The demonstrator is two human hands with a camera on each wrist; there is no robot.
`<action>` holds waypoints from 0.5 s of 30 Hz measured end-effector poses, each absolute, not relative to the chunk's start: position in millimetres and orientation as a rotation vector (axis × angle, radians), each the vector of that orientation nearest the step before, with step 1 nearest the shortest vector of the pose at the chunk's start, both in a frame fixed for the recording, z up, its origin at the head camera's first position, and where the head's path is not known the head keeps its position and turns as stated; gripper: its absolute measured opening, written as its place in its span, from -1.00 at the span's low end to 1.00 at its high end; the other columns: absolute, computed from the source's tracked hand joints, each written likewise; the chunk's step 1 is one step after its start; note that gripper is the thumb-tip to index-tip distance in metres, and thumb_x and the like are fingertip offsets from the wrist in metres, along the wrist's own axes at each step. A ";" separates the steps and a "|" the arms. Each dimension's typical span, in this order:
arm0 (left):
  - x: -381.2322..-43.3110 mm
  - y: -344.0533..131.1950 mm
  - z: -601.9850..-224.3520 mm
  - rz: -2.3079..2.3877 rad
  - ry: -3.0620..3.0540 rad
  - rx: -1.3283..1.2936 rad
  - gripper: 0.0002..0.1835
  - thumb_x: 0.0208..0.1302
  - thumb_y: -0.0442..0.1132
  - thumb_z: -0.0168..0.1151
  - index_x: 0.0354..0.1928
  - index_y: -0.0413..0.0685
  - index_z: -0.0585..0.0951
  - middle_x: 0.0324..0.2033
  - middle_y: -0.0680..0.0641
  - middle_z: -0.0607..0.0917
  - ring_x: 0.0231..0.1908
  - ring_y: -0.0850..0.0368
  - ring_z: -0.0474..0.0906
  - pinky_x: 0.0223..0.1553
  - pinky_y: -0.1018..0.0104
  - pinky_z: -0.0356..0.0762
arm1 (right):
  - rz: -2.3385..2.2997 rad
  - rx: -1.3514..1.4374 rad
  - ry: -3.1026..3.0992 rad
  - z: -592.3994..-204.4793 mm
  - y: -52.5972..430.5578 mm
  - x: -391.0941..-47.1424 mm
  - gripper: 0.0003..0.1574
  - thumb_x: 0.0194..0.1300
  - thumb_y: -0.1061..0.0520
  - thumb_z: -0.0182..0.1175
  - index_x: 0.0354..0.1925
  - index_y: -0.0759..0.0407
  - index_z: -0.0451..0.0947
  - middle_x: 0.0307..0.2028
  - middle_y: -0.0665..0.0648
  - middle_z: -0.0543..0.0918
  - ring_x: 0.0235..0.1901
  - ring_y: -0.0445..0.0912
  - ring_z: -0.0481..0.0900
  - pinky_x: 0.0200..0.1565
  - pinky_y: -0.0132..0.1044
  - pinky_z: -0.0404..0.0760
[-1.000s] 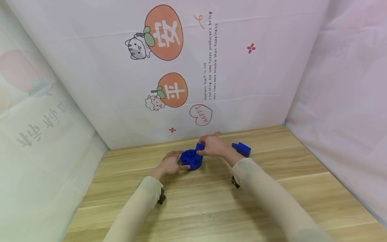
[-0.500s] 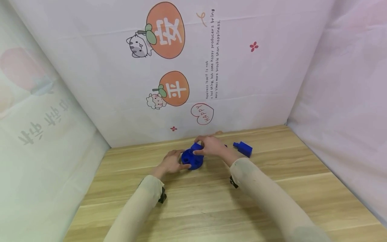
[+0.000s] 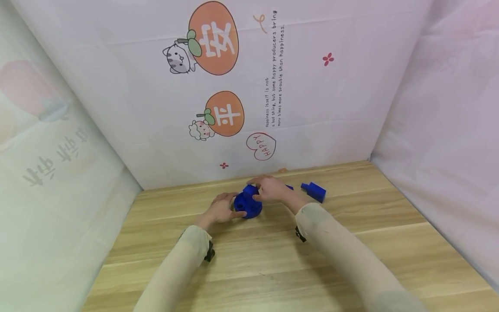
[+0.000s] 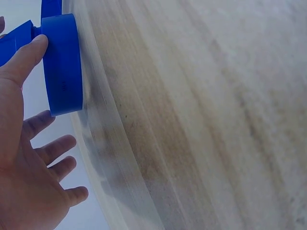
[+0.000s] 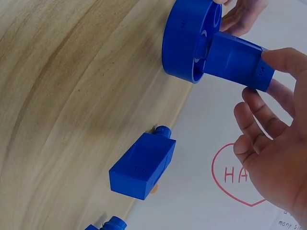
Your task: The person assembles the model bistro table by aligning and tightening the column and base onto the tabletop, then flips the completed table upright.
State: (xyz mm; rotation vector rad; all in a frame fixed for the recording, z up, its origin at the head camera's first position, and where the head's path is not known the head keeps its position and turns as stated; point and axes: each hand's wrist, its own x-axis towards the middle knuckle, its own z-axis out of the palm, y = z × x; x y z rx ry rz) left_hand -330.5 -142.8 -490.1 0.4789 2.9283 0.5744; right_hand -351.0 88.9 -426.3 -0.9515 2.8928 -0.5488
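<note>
A round blue base with round sockets in its top lies on the wooden table. My left hand holds it from the left, thumb and index finger at opposite sides of the rim; the other fingers are spread in the left wrist view. My right hand pinches the outer end of a blue rectangular block between thumb and fingers. In the right wrist view this block stands on end at the socketed face of the base. Its lower end is hidden inside the rim.
To the right lies a blue block with a round peg. Another pegged blue block lies nearer the right hand, mostly hidden behind it in the head view. A printed white cloth wall rises at the table's back edge.
My right hand has shifted the block slightly left, from the base's right edge to over its far side. The left hand keeps its hold on the base. The head view has shifted slightly.
</note>
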 end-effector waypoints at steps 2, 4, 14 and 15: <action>-330.0 -142.9 -490.0 0.588 2.923 0.479 -0.03 0.14 0.39 0.29 0.48 0.04 0.28 0.47 -0.23 0.29 0.50 -0.24 0.10 0.45 -0.21 0.16 | -0.566 -0.911 2.898 -426.9 88.6 -351.3 -0.33 0.27 -0.09 0.33 0.29 0.07 0.48 0.01 0.20 0.69 0.01 0.06 0.66 0.06 -0.05 0.64; -329.3 -142.8 -489.6 0.596 2.918 0.477 -0.03 0.15 0.39 0.29 0.48 0.04 0.28 0.47 -0.24 0.29 0.50 -0.25 0.10 0.45 -0.22 0.15 | -0.593 -0.849 2.910 -427.3 88.9 -351.5 -0.35 0.26 -0.12 0.35 0.23 0.08 0.50 -0.01 0.17 0.68 -0.03 0.03 0.65 0.04 -0.06 0.64; -330.0 -143.7 -489.2 0.585 2.918 0.477 -0.02 0.15 0.39 0.29 0.49 0.03 0.27 0.48 -0.24 0.26 0.51 -0.25 0.08 0.45 -0.22 0.14 | -0.727 -0.785 2.896 -430.0 88.5 -352.9 -0.32 0.26 -0.06 0.37 0.25 0.19 0.49 0.04 0.18 0.70 0.04 0.05 0.66 0.08 -0.06 0.64; -330.0 -143.9 -489.0 0.587 2.917 0.479 -0.02 0.16 0.38 0.29 0.49 0.03 0.27 0.48 -0.24 0.26 0.51 -0.25 0.08 0.45 -0.21 0.15 | -0.738 -0.772 2.896 -430.2 88.3 -352.8 -0.32 0.25 -0.07 0.37 0.25 0.18 0.49 0.02 0.18 0.70 0.02 0.04 0.66 0.06 -0.06 0.64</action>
